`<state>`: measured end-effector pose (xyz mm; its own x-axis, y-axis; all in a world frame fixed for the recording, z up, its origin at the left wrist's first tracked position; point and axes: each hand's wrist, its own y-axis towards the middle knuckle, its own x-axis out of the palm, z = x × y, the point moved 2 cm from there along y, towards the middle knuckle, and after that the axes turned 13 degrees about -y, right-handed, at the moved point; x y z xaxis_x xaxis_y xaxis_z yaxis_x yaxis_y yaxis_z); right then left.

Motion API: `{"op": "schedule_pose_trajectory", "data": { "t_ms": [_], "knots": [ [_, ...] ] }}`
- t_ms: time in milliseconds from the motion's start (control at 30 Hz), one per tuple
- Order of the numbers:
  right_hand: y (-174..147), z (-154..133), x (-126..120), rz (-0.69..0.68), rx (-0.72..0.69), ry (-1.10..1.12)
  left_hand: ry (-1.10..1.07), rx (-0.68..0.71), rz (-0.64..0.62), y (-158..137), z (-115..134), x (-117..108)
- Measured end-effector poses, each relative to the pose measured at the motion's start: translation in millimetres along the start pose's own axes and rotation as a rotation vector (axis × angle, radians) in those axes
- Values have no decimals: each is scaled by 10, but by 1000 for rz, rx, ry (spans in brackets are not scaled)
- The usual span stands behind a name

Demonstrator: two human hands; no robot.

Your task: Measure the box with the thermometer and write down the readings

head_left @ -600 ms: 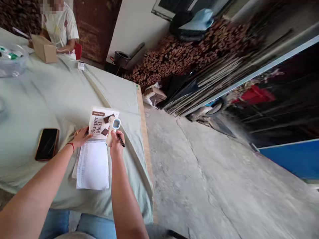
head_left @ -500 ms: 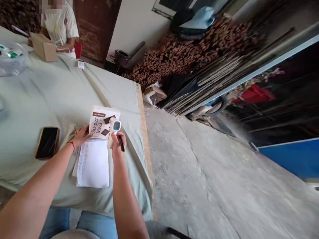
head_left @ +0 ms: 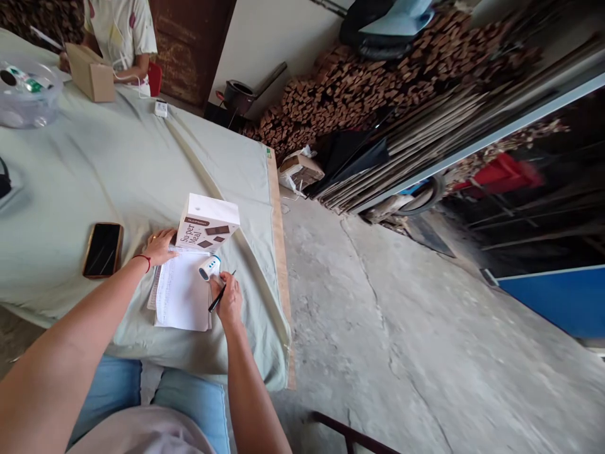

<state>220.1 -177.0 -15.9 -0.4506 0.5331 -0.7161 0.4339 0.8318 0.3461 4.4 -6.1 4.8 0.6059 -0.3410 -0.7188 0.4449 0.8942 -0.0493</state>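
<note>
A white box [head_left: 208, 230] with "Su-per Meal" and brown bars printed on it stands on the cloth-covered table. At its lower left corner is my left hand [head_left: 162, 247], with fingers against the side and thumb near the papers. My right hand [head_left: 227, 301] is closed around a black pen [head_left: 217, 299] and the handle of a white and blue infrared thermometer [head_left: 209, 268]. The thermometer is tilted over the stack of papers [head_left: 182, 296], its handle mostly covered by my fingers. Handwriting runs along the papers' left edge.
A black phone [head_left: 103, 250] lies left of my left hand. Farther back are a clear plastic tub [head_left: 28, 104], a cardboard box [head_left: 92, 74] and a small white item [head_left: 161, 108]. Another person [head_left: 120, 38] sits there. The table's wooden edge [head_left: 280, 252] runs along the right.
My right hand has lowered toward the papers, tipping the thermometer so its screen no longer faces me. The box now shows more of its top. The view has shifted slightly.
</note>
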Motion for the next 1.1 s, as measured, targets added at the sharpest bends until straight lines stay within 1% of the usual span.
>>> {"op": "schedule_pose_trajectory", "data": {
  "t_ms": [67,133,167,267,333,367,467,567,700,800,933,1100],
  "knots": [
    [18,-123,-42,20,1,23,53,-17,2,-138,-2,17],
    [23,-277,-23,6,35,130,91,-48,27,-270,-1,47],
    [23,-357,20,-22,66,207,103,-61,47,-328,3,64],
    [23,-581,264,-169,171,434,130,-63,112,-455,37,115],
    [36,-689,452,-238,223,509,141,-29,144,-504,71,140],
    [49,-724,533,-246,243,519,144,-13,156,-519,86,148],
    [111,-747,699,-180,254,467,132,16,178,-543,116,159],
    [171,-680,777,-104,173,377,113,30,193,-548,126,166],
    [188,-546,825,-40,87,295,118,35,199,-547,128,188],
    [170,-508,836,-37,33,257,118,36,196,-545,129,202],
    [160,-537,815,-63,-22,218,115,33,185,-543,130,209],
    [166,-563,797,-117,-11,184,84,17,172,-542,137,207]
  ]
}}
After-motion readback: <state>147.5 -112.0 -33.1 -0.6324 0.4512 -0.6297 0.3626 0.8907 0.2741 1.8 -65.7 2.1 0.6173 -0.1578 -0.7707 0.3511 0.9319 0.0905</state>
